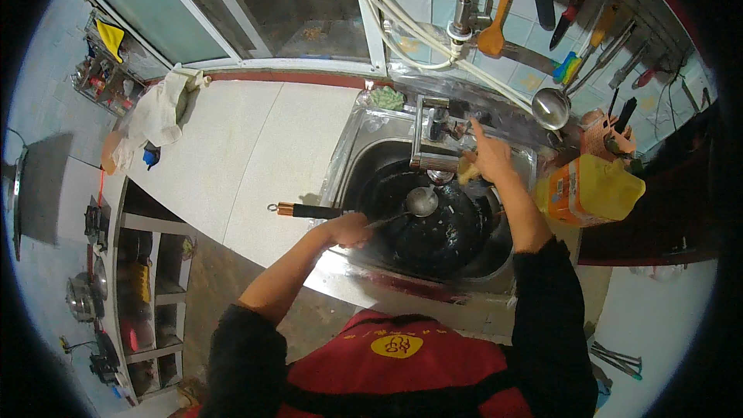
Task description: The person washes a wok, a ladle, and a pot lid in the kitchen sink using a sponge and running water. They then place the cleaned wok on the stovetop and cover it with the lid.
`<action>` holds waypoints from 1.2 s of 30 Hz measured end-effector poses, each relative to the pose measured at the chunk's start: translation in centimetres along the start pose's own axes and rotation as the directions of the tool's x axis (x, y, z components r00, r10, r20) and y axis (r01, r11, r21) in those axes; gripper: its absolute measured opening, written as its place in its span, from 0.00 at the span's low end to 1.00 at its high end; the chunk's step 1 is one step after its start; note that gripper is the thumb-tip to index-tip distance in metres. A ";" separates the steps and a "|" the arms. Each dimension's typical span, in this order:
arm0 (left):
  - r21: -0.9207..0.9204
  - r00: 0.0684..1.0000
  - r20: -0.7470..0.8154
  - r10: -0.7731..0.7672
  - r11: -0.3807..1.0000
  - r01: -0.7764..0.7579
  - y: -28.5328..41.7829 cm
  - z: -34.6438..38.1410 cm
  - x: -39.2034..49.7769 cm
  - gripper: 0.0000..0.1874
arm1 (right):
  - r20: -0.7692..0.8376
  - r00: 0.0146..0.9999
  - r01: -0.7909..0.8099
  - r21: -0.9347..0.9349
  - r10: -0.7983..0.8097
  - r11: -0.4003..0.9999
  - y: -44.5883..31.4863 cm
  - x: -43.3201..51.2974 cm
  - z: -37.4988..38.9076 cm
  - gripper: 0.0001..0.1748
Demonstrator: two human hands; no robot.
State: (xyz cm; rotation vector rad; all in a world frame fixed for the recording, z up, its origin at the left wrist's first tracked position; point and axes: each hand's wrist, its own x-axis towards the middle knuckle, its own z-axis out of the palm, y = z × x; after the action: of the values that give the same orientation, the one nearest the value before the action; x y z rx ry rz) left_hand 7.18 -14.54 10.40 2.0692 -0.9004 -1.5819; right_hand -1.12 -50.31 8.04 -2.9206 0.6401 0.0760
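Note:
My left hand (349,230) grips the handle of a metal ladle (422,201), whose bowl is over the black wok (429,249) in the steel sink (522,168). The wok's black handle (316,211) sticks out past the sink's left rim onto the counter. At the sink's back right, my right hand (492,157) is beside the chrome faucet (436,161), index finger extended towards the wall. Under its other fingers is a yellowish scrubber (468,172), apparently held in them. The palm side of this hand is hidden.
A yellow plastic jug (598,191) stands right of the sink. A green mesh scourer (387,98) lies at the back left corner. White hoses (418,35) run along the wall, where a large ladle (551,108) and other utensils hang. Cloths (159,110) lie on the white counter (273,145).

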 end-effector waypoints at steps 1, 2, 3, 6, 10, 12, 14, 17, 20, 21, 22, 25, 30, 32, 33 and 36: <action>-0.041 1.000 -0.021 -0.004 0.999 0.003 0.0 0.2 -0.8 0.10 | -0.051 0.999 -0.011 0.104 0.016 0.995 0.1 -0.9 0.4 0.43; -0.070 0.999 -0.039 -0.010 0.998 0.007 0.0 0.5 -1.6 0.10 | -0.014 0.989 -0.138 0.282 0.148 0.949 -0.1 -1.8 1.0 0.36; -0.100 0.998 -0.057 -0.018 0.995 0.012 -0.1 0.8 -2.3 0.10 | -0.024 0.985 -0.151 0.358 0.171 0.922 -0.5 -2.8 2.1 0.34; -0.083 0.996 -0.067 -0.058 0.995 0.052 -0.2 1.4 -3.5 0.12 | -0.084 0.978 -0.108 0.572 0.190 0.813 -2.4 -5.7 5.8 0.27; 0.005 0.973 -0.216 0.086 0.996 -0.088 -0.3 3.6 -4.1 0.19 | -0.065 0.984 0.176 0.434 -0.164 0.883 -6.8 -9.4 10.7 0.22; -0.024 0.955 -0.291 0.064 0.997 -0.074 -0.4 5.0 -4.5 0.22 | -0.071 0.955 0.295 0.306 -0.288 0.905 -7.9 -9.9 12.0 0.17; -0.070 0.942 -0.328 0.074 0.992 -0.102 -0.7 6.2 -5.1 0.22 | -0.092 0.917 0.396 0.066 -0.389 0.916 -8.1 -9.7 12.7 0.18; 0.101 0.876 -0.458 0.151 0.988 -0.118 -1.3 7.6 -5.7 0.21 | -0.057 0.878 0.467 -0.118 -0.476 0.876 -7.9 -8.8 13.0 0.13; 0.265 0.834 -0.533 0.145 0.964 0.002 -2.1 8.5 -5.9 0.21 | 0.045 0.898 0.439 -0.048 -0.437 0.897 -8.0 -8.4 12.7 0.07; 0.299 0.829 -0.548 0.117 0.952 0.063 -2.3 8.7 -5.9 0.21 | 0.106 0.910 0.407 -0.035 -0.401 0.913 -8.0 -8.4 12.3 0.08; 0.347 0.828 -0.538 0.161 0.937 0.044 -2.6 8.8 -6.0 0.21 | 0.198 0.902 0.392 -0.010 -0.383 0.920 -8.1 -8.5 11.9 0.08; 0.442 0.822 -0.523 0.225 0.896 0.037 -2.9 9.0 -6.2 0.23 | 0.416 0.873 0.299 -0.045 -0.255 0.953 -7.5 -8.4 10.1 0.09; 0.513 0.816 -0.544 0.197 0.847 0.138 -1.9 9.2 -7.1 0.25 | 0.104 0.993 0.056 -0.037 -0.052 0.998 -6.9 -7.2 8.9 0.15; 0.530 0.818 -0.543 0.192 0.834 0.156 -1.5 9.2 -7.7 0.25 | 0.012 0.997 0.080 0.030 -0.081 0.996 -6.8 -6.0 9.3 0.25; 0.543 0.815 -0.547 0.190 0.822 0.173 -1.5 9.2 -8.1 0.25 | 0.069 0.989 0.124 0.107 -0.132 0.987 -6.8 -5.5 9.7 0.23; 0.593 0.784 -0.532 0.319 0.801 0.076 -2.2 9.2 -8.6 0.29 | 0.205 0.953 0.172 0.245 -0.224 0.954 -6.9 -3.9 10.4 0.17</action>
State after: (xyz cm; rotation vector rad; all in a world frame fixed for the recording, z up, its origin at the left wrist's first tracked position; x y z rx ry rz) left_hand -2.36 -6.28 12.41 2.6121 -1.3362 -0.4605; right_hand -1.99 -40.87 -0.97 -2.6840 0.2928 0.2954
